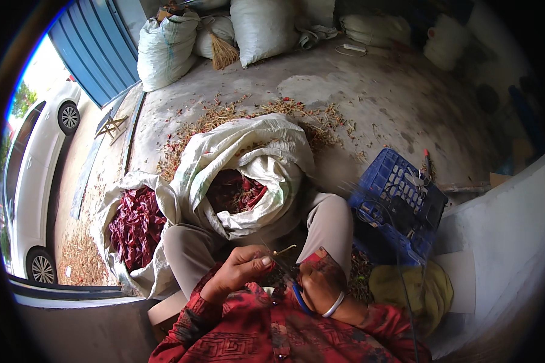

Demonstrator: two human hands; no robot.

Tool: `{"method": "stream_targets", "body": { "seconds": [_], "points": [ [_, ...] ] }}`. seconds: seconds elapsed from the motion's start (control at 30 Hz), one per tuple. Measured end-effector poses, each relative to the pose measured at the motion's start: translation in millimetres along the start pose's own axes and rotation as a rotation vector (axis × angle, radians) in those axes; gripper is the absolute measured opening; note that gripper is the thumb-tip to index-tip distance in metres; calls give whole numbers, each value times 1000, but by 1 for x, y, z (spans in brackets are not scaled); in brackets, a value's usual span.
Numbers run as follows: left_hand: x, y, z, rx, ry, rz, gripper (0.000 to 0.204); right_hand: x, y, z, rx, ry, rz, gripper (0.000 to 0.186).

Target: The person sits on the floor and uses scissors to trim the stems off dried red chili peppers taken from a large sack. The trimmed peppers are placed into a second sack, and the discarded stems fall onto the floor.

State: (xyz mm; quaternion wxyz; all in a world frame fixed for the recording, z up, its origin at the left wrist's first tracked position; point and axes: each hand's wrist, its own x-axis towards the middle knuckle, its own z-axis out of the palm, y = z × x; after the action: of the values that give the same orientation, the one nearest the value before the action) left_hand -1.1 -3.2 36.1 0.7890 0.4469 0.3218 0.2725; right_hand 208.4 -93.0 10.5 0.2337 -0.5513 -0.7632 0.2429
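My left hand (243, 271) is closed in a pinch, thumb against fingers, in front of my lap. It grips a dried chili pepper whose pale curved stem (286, 248) sticks out to the right; its body is mostly hidden. Wrapped round the blue-handled scissors (299, 297), my right hand (323, 283) is close beside it, the dark blades reaching toward the stem. Between my knees stands a large white woven sack (224, 142) with a rolled rim, dark red chilies (239, 190) inside. To its left, a smaller white sack (169, 202) is full of dried red chilies (136, 227).
A blue plastic crate (369, 175) stands right of my knee, with dark items and a cable on it. Below it lies an olive cloth bundle (412, 293). Cut stems (330, 118) litter the concrete floor. Full white sacks (166, 51) and a straw broom (223, 51) stand behind.
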Motion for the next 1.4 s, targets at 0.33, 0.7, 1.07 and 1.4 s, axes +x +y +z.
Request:
{"method": "stream_targets", "body": {
  "seconds": [0.33, 0.7, 1.07, 1.4],
  "points": [
    [2, -8, -7, -4, -67, 57, 23, 3, -3, -2, 560, 116, 141, 35],
    [-11, -15, -33, -97, -103, 121, 21, 24, -10, -28, 70, 148, -74, 62],
    [-20, 2, -24, -226, 42, 118, 20, 32, -16, -31, 278, -40, 129, 49],
    [-30, 9, -26, -52, -173, -73, 26, 71, -39, -24, 981, -81, 128, 29]
  ]
}}
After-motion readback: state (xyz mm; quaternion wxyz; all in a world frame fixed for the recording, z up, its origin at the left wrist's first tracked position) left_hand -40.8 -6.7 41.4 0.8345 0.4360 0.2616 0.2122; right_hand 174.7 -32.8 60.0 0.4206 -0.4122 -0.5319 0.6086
